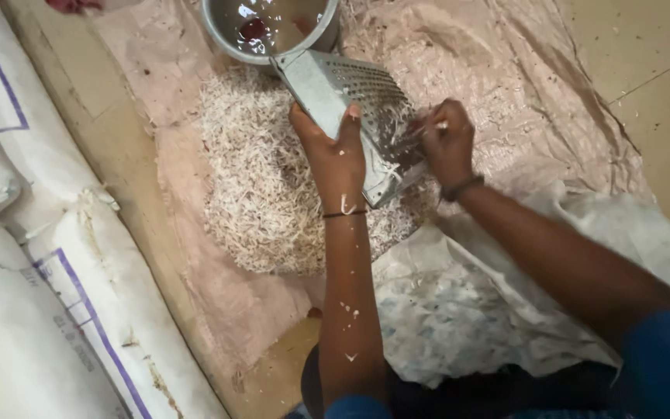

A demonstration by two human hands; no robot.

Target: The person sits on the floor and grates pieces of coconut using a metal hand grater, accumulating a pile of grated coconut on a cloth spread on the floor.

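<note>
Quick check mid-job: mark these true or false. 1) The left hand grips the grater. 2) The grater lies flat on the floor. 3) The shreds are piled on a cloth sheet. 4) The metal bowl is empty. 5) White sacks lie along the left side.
1) True: the left hand grips the metal grater by its edge.
2) False: the grater stands tilted, its top leaning on the metal bowl.
3) True: the white shreds are heaped on a pinkish sheet.
4) False: the bowl holds liquid with reddish pieces in it.
5) True: the white sacks lie there.
The right hand presses something small against the grater's face.
</note>
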